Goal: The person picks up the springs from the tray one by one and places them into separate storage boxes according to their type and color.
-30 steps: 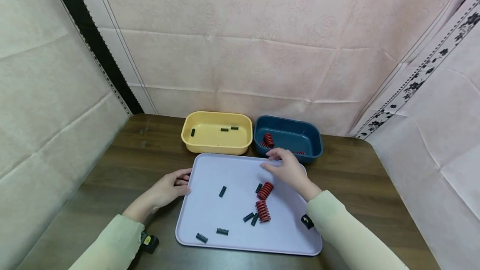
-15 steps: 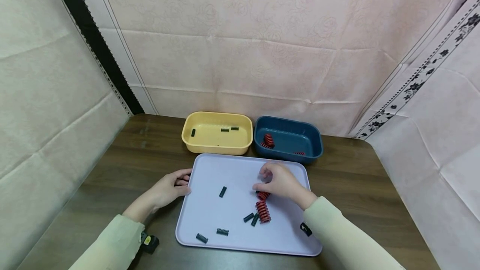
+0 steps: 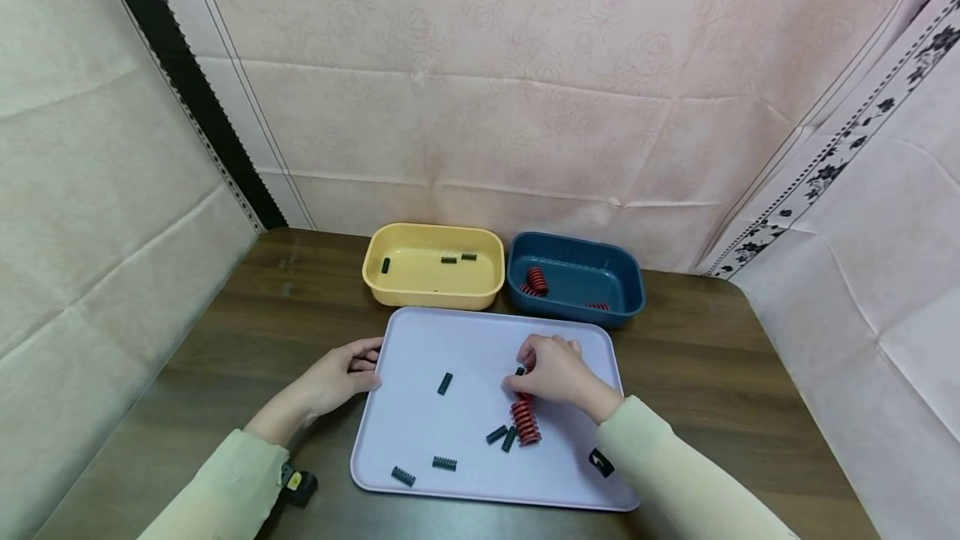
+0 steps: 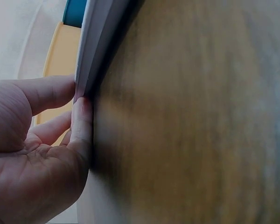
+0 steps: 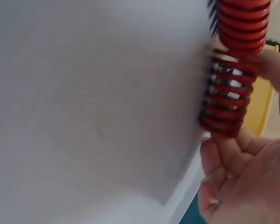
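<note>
Head view shows the change at the right hand (image 3: pixel 555 369): a second ago it was raised by the near wall of the dark blue rectangular plastic bin (image 3: pixel 577 252), and now it is down over the right half of the lavender rectangular plastic tray (image 3: pixel 420 432), its fingers bent about a thick, glossy red coil spring (image 5: pixel 226 95). Right-wrist view has that spring between thumb and fingertips, so I judge it pinched; whether it has left the tray's surface I cannot tell. For the work, this looks like one more red piece taken in hand but not yet in a bin. A second red coil spring (image 3: pixel 526 423) lies just nearer the person, outside the grip.

The left hand (image 3: pixel 337 377) pinches the tray's left rim, as it did a second ago. Six slim dark green coil springs (image 3: pixel 445 463) are scattered on the tray: one right beside the right hand's fingers, two close together by the second red one, three lying apart.

Beyond the tray, side by side on the brown wood-grain worktop (image 3: pixel 697 357), stand both bins. The yellow rectangular plastic bin (image 3: pixel 435 300) holds three small green springs (image 3: pixel 448 260), two near each other and one off to the left. In the blue bin I see only red springs (image 3: pixel 537 280); its near wall partly hides them, so their number is uncertain.
</note>
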A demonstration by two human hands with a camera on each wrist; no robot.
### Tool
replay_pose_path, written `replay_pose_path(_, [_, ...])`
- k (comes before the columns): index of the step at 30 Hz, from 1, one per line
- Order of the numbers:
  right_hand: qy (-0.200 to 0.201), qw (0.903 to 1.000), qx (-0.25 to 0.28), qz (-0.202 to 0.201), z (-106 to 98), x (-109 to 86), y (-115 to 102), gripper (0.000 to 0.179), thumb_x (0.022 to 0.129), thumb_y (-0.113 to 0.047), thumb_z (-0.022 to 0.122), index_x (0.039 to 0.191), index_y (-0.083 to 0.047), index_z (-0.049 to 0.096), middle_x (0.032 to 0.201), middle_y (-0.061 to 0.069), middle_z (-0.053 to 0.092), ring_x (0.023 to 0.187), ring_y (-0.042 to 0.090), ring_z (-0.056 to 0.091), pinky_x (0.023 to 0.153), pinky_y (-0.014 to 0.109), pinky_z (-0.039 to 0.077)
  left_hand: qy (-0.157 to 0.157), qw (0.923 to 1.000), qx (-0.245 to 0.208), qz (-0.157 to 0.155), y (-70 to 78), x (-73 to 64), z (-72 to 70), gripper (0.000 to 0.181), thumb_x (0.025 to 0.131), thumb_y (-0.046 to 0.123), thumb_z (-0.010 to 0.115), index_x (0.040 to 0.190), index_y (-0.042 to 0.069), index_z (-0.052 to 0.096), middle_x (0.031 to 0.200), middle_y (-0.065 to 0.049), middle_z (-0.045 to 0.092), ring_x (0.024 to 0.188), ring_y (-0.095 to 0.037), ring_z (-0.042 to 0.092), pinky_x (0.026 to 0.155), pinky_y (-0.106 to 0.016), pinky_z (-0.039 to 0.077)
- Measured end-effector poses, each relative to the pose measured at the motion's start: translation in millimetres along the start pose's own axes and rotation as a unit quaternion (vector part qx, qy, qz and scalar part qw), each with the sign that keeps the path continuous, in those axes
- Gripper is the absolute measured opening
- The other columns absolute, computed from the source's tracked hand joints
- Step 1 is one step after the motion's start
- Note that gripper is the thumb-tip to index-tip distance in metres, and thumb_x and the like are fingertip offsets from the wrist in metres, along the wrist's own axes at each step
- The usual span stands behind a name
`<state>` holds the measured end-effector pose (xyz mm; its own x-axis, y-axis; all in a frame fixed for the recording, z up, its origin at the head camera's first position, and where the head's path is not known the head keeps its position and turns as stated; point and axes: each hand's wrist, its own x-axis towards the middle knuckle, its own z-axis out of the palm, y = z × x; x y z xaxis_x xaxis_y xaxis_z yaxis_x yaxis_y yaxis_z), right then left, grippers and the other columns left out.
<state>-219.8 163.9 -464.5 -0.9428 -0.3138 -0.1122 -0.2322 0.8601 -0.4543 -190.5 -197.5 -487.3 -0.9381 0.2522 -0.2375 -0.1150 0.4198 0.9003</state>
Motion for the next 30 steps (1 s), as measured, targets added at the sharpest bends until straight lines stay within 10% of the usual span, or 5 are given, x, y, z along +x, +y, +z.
replay_pose_path(11, [0.001,0.9997,-0.009,0.022,7,0.8,-10,0.029,0.073,-0.037,0.081,0.086,-0.017,0.065,0.076,-0.010,0.058,0.081,0.015,0.050,0.082,0.043,0.029,0.001,1.0000,0.000,-0.001,-1.3,0.2,0.2,0.059,0.091,0.007,0.066,0.145,0.007,0.042,0.125,-0.011,0.052,0.111,-0.025,0.051,0.086,-0.037,0.048])
replay_pose_path(30, [0.049,0.9809,0.188,-0.017,8,11.0,3,0.034,0.086,-0.035,0.074,0.112,-0.015,0.067,0.102,-0.008,0.065,0.099,0.012,0.057,0.089,0.037,0.046,0.004,0.9999,0.008,-0.011,-1.3,0.9,-0.5,0.058,0.091,0.009,0.066,0.144,0.013,0.044,0.123,-0.009,0.052,0.110,-0.024,0.052,0.088,-0.036,0.048])
